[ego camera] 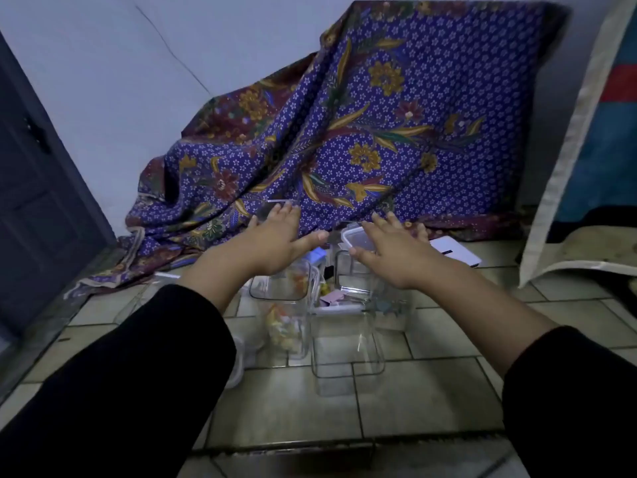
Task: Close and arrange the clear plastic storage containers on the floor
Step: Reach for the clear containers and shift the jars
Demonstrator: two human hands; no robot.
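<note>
landmark: I'm using the tall clear container (286,326) with the colourful bits inside. It's sitting lidless on the tiled floor (413,401).
other tubs: an empty clear container (346,343) is standing just right of the landmark, also lidless. A third clear tub (389,305) is sitting behind and right of it.
lid: a white-rimmed lid (356,238) is lying beyond the landmark and a bit right, seemingly perched on another clear tub. I can't tell if it's snapped down.
why it's laid out like this: my guess is everything's being kept bunched in one cluster so the lids and tubs are staying within easy reach for closing.
left hand (275,236): it's reaching out over and beyond the landmark, palm down, fingers straight and fanned, thumb sticking out to the right.
right hand (389,250): it's hovering right of the landmark over that lid, palm down and fingers spread. The thumb is sitting at the lid's near edge, but whether they're touching is unclear.
grip status: the hands are staying apart, both flat and loose, clamping on nothing.
backdrop: a purple batik cloth (379,132) is draping down behind the landmark.
</note>
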